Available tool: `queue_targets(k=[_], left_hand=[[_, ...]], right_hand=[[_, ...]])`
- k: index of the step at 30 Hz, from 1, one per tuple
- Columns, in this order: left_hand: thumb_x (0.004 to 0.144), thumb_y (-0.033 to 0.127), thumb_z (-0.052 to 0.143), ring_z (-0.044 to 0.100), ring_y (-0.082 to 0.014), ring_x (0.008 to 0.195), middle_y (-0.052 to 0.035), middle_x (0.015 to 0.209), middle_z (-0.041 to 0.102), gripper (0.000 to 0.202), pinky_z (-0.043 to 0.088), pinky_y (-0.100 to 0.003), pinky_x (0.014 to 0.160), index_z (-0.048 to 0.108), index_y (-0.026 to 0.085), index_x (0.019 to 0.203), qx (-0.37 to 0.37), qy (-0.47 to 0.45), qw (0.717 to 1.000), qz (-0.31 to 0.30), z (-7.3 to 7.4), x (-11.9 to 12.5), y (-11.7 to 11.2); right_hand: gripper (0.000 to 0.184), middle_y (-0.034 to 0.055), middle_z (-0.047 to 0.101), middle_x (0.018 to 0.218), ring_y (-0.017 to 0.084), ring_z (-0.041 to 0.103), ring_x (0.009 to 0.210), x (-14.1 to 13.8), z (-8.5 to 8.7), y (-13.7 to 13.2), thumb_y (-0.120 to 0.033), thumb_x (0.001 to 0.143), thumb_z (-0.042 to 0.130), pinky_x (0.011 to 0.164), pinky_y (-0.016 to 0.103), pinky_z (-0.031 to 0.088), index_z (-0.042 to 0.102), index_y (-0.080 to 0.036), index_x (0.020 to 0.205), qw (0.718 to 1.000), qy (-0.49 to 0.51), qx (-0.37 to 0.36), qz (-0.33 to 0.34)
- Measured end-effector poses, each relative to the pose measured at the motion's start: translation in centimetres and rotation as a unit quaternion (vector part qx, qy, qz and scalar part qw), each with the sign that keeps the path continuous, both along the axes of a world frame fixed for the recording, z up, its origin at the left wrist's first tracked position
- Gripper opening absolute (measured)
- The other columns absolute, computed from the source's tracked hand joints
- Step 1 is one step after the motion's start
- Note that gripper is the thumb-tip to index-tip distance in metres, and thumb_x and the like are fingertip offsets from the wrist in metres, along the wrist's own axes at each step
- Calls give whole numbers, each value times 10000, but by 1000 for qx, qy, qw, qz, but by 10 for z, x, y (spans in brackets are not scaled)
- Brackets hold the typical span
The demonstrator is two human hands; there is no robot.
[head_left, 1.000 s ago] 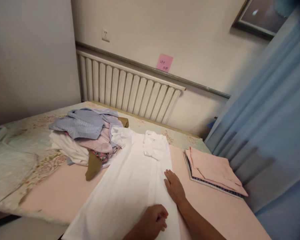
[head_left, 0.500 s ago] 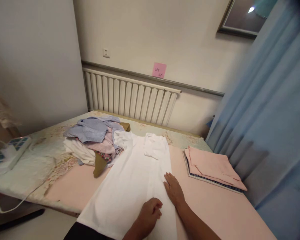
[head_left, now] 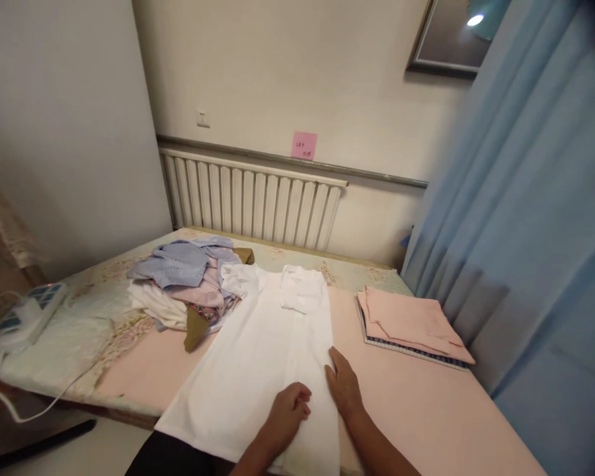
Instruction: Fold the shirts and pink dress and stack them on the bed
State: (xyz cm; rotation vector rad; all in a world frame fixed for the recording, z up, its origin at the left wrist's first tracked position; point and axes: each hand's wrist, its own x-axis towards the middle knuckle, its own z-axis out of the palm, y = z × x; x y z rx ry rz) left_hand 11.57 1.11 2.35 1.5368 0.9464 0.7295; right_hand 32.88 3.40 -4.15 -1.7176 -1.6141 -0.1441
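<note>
In the head view, find the white garment (head_left: pixel 272 347) laid flat on the pink cloth (head_left: pixel 426 416), between the clothes pile (head_left: pixel 198 291) and the folded stack (head_left: pixel 414 324). Expect light, limp handling: probably soft and thin, quick to crease, neither slippery nor fragile. Take hold at the near hem (head_left: pixel 203 439) or along the right edge (head_left: pixel 329 327), with a broad, flat pinch to limit wrinkling. Support the folded section (head_left: pixel 302 291) near the far end to avoid loosening. Note left hand (head_left: pixel 286 406) over the garment: grip narrow, fingers curled; cannot tell if pinching fabric. Note right hand (head_left: pixel 344 385) at the right edge: grip wide, fingers extended. Compare smooth, matte white with crumpled blue fabric (head_left: pixel 176 263) atop the pile and with flat, squared layers in the stack.
</note>
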Motion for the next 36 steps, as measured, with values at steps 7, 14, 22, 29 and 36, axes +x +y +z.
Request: queue_targets(k=[7,14,22,29,36], left_hand=[[793,292,409,595,-145,688,-11,790,616,215,468,-294,681,574,176,866,14,35,999,23,2,-26,0],[817,216,377,582,-216,1059,-70,1076,661,317,418,-403,1001,616,191,1023,261,259,910,192,-6,-112,32],[883,242,364,409,-248,1324,-115,1386,509,428,381,-421,1066,559,133,1248,417,391,810,131,-40,-73,48],[921,320,343,338,-268,1367,-85,1451,435,474,289,-491,1098,469,198,1362,427,458,773,101,-45,-49,55],[927,374,326,325,-275,1373,-64,1470,408,498,275,-503,1096,429,226,1391,437,475,757,105,-44,-49,53]], right_hand=[[433,119,586,1278,253,545,1185,-3,-5,-9,-295,900,398,1023,449,451,552,-142,1275,1000,-19,5,-7],[435,147,581,1280,260,532,1191,-2,-10,-8,-302,924,377,1030,449,438,553,-100,1266,997,-71,9,-9],[403,146,585,1275,250,515,1211,-4,-12,-6,-301,946,384,1042,434,423,568,-101,1244,993,-109,36,-8],[386,143,584,1277,251,497,1234,-5,-8,-7,-289,951,381,1053,436,405,579,-114,1232,991,-131,32,-12],[383,143,556,1316,252,450,1283,-9,-4,-7,-279,959,364,1097,431,327,591,-112,1218,987,-159,-2,-20]])
